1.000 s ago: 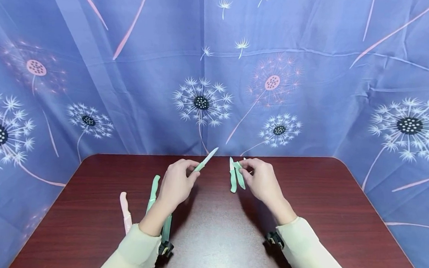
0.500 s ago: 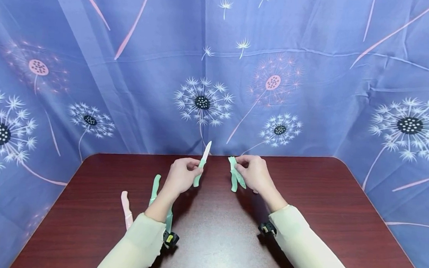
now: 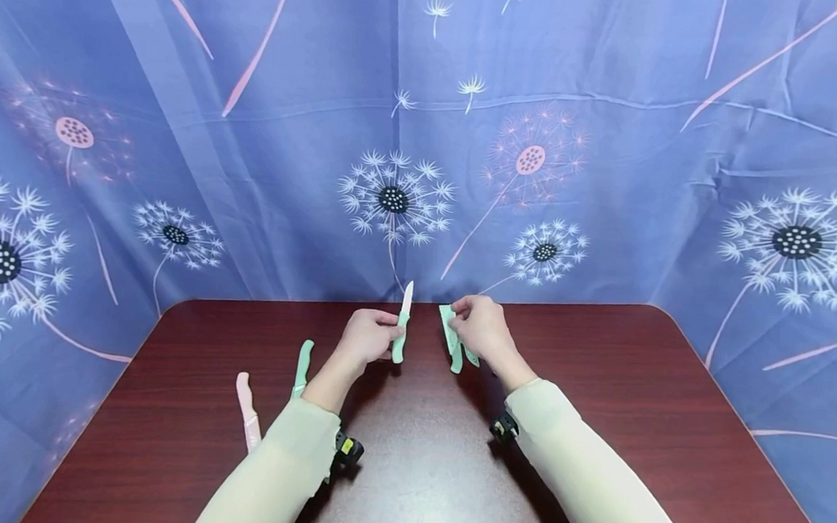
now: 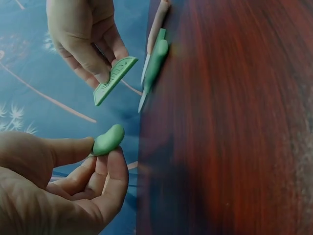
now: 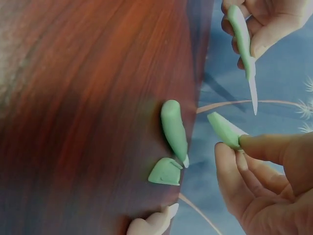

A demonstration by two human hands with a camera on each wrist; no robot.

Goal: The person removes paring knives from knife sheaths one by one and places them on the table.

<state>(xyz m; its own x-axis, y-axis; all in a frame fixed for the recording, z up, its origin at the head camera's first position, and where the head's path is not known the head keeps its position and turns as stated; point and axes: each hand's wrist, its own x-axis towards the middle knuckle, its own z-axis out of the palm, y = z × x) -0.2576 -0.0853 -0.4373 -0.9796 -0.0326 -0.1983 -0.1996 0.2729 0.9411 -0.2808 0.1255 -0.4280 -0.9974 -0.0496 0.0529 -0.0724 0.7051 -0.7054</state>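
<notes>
My left hand (image 3: 365, 339) pinches a small paring knife (image 3: 400, 338) by its green handle; its white blade points up and away in the head view. To its right, my right hand (image 3: 483, 328) pinches a green blade cover (image 3: 447, 314) between thumb and fingers. Raised lettering shows on this cover (image 4: 116, 81) in the left wrist view. Knife and cover are apart. Below the right hand, a second green-handled knife (image 5: 174, 128) and another green cover (image 5: 165, 172) lie on the table. A pale pink handle (image 5: 149, 224) lies beside them, hidden in the head view.
At the left of the dark red table (image 3: 403, 487) lie a pink-handled knife (image 3: 246, 407) and a larger green-handled knife (image 3: 302, 367), partly hidden by my left sleeve. A blue dandelion-print cloth (image 3: 287, 163) hangs behind the table's far edge.
My left hand has turned the knife from slanting to nearly upright and moved slightly right. My right hand has shifted left with the cover, which now overlaps the lying knife in the head view.
</notes>
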